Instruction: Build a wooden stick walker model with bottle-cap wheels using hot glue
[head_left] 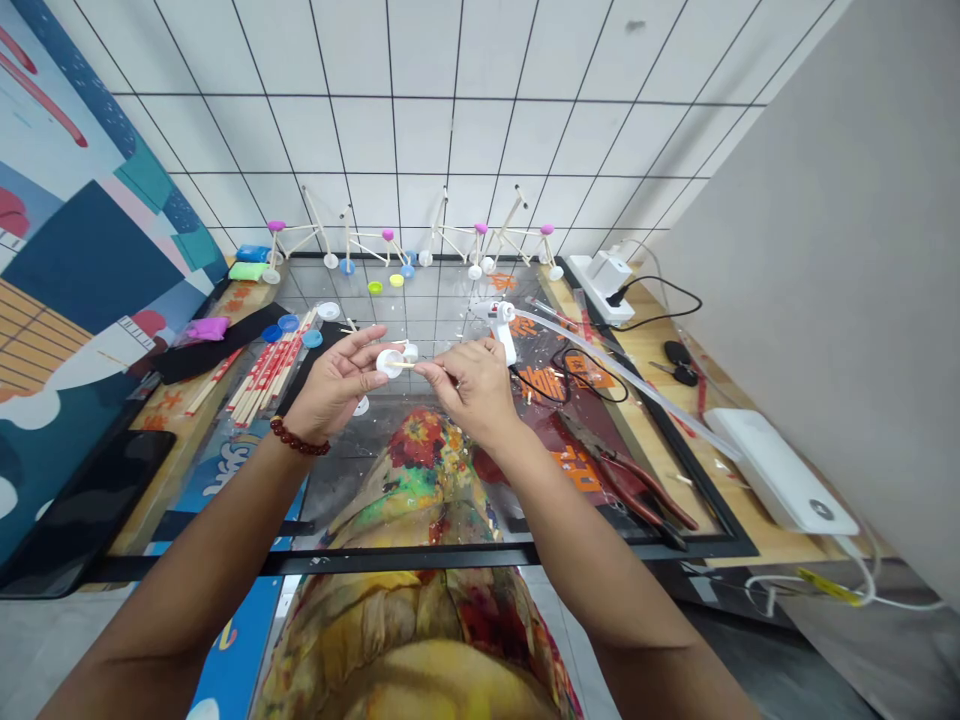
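Observation:
My left hand (341, 378) pinches a white bottle cap (389, 363) at its edge between thumb and fingers, over the middle of the glass table. A second white cap (410, 352) sits just behind it, close to the fingertips. My right hand (472, 385) is closed on a short wooden stick (405, 365), whose far end meets the first cap. Whether the stick is fixed to the cap, I cannot tell. Right behind my right hand, a white hot glue gun (499, 325) stands on the table, with a long translucent glue stick (622, 380) leading out of it.
Several stick figures with cap wheels line the back edge, one topped by a pink lump (276, 226). Wrapped chopsticks (274, 375) and blue caps (313, 339) lie at left, near a phone (90, 510). Red-handled pliers (626, 475), a power strip (600, 290) and a power bank (780, 470) occupy the right.

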